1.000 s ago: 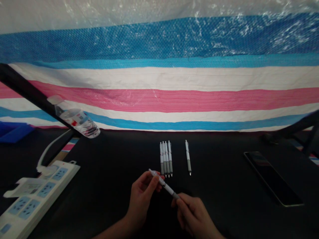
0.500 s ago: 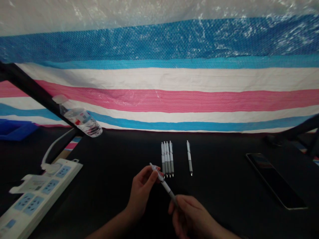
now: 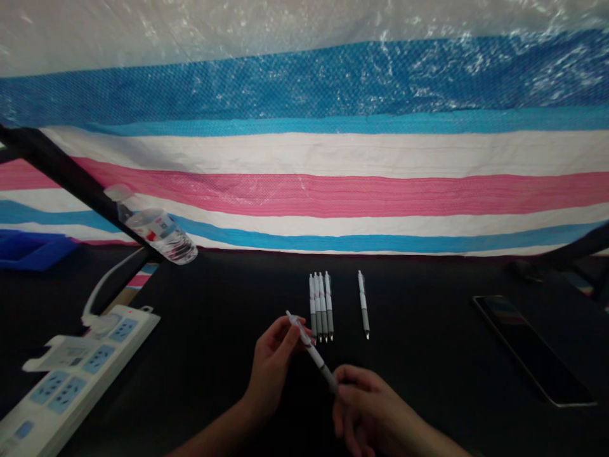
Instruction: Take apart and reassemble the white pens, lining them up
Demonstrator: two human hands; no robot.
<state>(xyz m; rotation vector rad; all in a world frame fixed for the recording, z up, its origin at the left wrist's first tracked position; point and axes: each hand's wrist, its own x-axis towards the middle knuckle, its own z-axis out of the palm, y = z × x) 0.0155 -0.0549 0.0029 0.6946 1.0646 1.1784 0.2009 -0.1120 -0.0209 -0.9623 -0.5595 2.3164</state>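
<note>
Between my two hands I hold a white pen with a grey grip [image 3: 314, 355], slanting down to the right. My left hand [image 3: 273, 355] pinches its upper, clicker end between thumb and fingers. At the lower, grey end, the fingers of my right hand [image 3: 366, 403] are closed on it, and the tip is hidden by them. Just beyond my left fingertips lies a row of several like pens [image 3: 321, 304], side by side, clicker ends away from me. A single matching pen [image 3: 363, 304] rests apart, to the right of that row.
A white power strip [image 3: 80, 374] with a plug and cable runs along the left. Behind it are a tilted water bottle [image 3: 162, 235] by a black bar [image 3: 71, 174] and a blue tray [image 3: 35, 251]. A phone [image 3: 533, 349] lies right. Striped sheeting [image 3: 333, 197] hangs behind the black table [image 3: 200, 330].
The fingers of my right hand have shifted slightly on the pen's lower end, and that hand has moved a little right. The left hand stays nearly still. The whole view has shifted slightly.
</note>
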